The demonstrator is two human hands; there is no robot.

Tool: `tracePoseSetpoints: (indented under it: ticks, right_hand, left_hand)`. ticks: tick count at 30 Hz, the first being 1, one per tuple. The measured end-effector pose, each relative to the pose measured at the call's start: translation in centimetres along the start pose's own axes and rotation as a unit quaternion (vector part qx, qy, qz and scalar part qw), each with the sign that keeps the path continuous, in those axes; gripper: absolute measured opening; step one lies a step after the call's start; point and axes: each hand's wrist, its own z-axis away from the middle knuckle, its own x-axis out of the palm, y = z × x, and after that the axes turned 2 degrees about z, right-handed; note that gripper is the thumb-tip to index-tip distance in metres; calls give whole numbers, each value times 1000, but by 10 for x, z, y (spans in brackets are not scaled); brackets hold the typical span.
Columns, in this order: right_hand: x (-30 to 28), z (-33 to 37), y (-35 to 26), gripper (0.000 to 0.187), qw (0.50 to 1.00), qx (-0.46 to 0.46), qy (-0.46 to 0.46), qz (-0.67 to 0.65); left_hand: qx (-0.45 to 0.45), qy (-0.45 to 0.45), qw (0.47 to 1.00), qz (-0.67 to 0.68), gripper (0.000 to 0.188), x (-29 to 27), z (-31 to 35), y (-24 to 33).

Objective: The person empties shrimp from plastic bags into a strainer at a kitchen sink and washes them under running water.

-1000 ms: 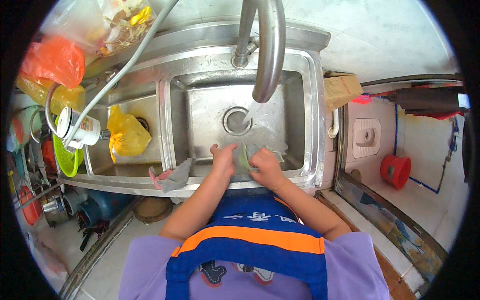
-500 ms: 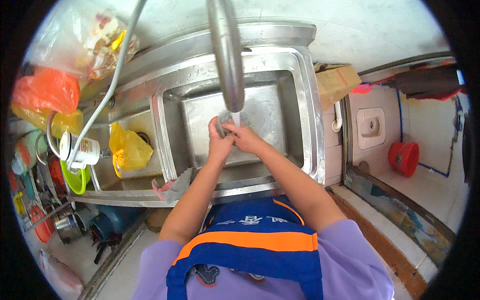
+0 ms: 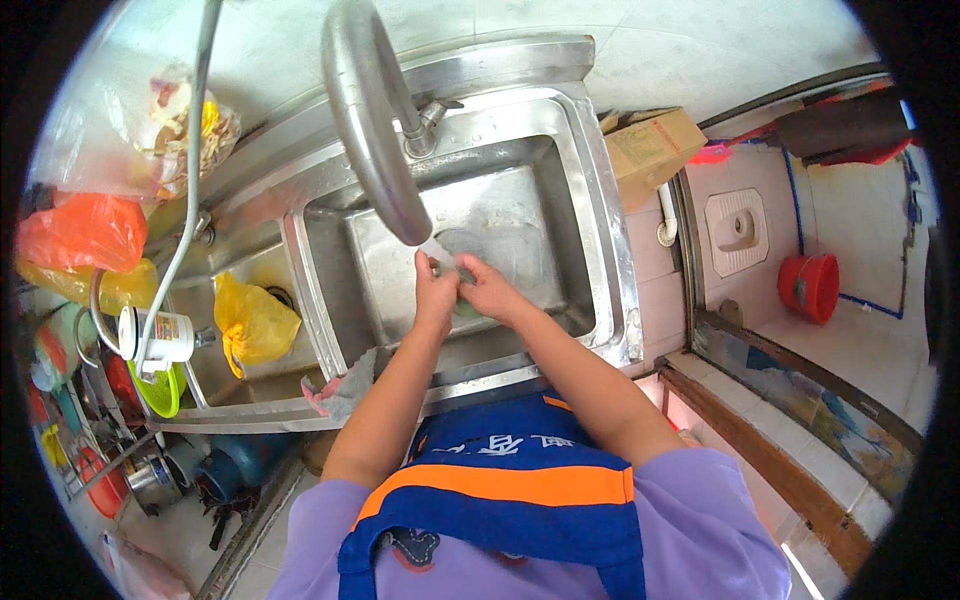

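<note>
My left hand [image 3: 435, 302] and my right hand [image 3: 488, 291] are close together over the steel sink basin [image 3: 545, 210]. Water [image 3: 437, 252] runs onto them from the curved metal faucet [image 3: 372, 150]. The fingers of both hands are curled inward around something small and greyish, mostly hidden by the fingers, so its kind does not show. A grey and pink cloth [image 3: 350, 387] hangs on the front rim of the sink, left of my left forearm.
The left basin holds a tied yellow plastic bag [image 3: 258, 322]. At its far left are a white tub [image 3: 160, 335] and a green basket [image 3: 164, 390]. A pale hose [image 3: 190, 180] hangs nearby. Right of the sink stands a cardboard box [image 3: 652, 152]; farther off is a red bucket [image 3: 808, 288].
The view has shifted, so the faucet appears farther left. My hands stay near the water, now slightly right of the spout, and the greyish thing is less visible between the fingers.
</note>
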Motion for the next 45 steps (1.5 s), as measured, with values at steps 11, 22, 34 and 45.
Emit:
tracePoseSetpoints:
  ticks: [11,22,34,45]
  right_hand:
    - [-55,-36,49,40,959,110,259,30]
    - [-50,33,-37,28,976,-81,83,-182]
    - [-82,26,-35,22,983,15,179,-39]
    - [15,8,-164,16,931,-237,22,277]
  left_hand:
    - [106,-35,962,-248,65,13,20,55]
    - [429,-201,673,-568,52,-5,9,56]
    - [529,-182,675,-481,27,-32,25,46]
    - [349,128,889,-267,52,-41,36,4]
